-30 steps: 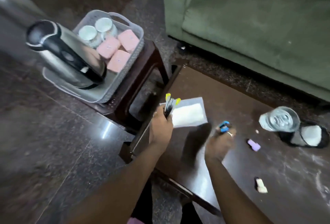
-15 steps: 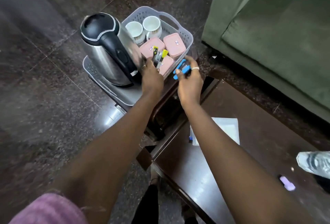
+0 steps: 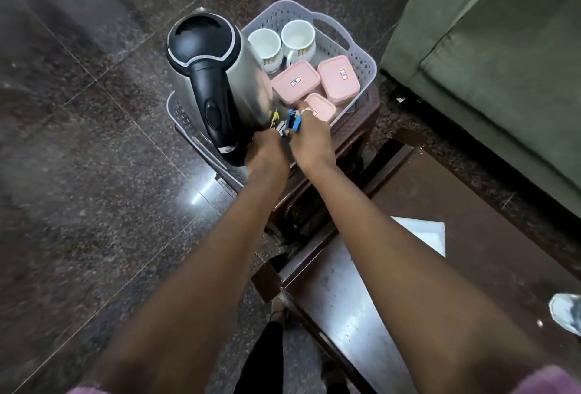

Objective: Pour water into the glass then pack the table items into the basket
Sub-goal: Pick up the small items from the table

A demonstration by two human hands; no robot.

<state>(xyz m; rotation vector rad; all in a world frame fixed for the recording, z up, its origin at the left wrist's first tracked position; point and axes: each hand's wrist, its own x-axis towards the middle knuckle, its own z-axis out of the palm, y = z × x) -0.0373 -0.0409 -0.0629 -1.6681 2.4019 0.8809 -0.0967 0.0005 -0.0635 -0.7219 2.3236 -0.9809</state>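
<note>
The grey plastic basket, its walls pierced with small holes and a handle cut into its far end, is sitting on a dark brown stool just beside the tabletop. It is holding a steel kettle with a black lid and handle, two white cups at the far end, and three pink lidded boxes bearing small labels. Both hands are reaching over its near rim, close together. The left hand is gripping a few pens, one yellow-capped, right beside the kettle's base. The right hand, wearing a ring, is pinching small blue things just in front of the nearest pink box. A white paper is lying on the tabletop, and a glass is showing at the right edge. A green sofa is standing beyond.
</note>
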